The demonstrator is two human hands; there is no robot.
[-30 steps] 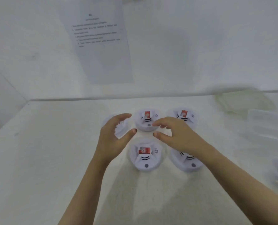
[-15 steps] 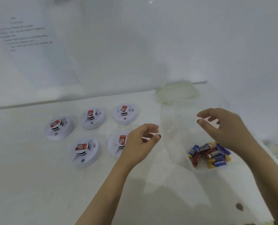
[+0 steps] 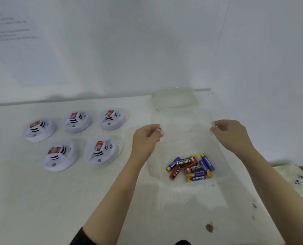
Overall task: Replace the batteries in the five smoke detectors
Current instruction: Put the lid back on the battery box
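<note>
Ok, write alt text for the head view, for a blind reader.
A person's left hand and right hand pinch opposite rims of a clear container holding batteries on a white table. Five white smoke detectors sit to its left.

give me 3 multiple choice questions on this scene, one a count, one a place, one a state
1. How many smoke detectors lie on the table?
A) three
B) four
C) five

2. Where are the batteries?
A) on top of a smoke detector
B) inside the clear box
C) loose on the table

3. What are the left hand and right hand doing?
A) each pinches one side of the clear box
B) both lie flat on the table
C) each holds a battery

Answers:
1 C: three sit in the back row and two in front.
2 B: the pile lies on the box's floor, within its walls.
3 A: the fingers of each hand are curled at opposite edges of the box, with no battery in either.
</note>
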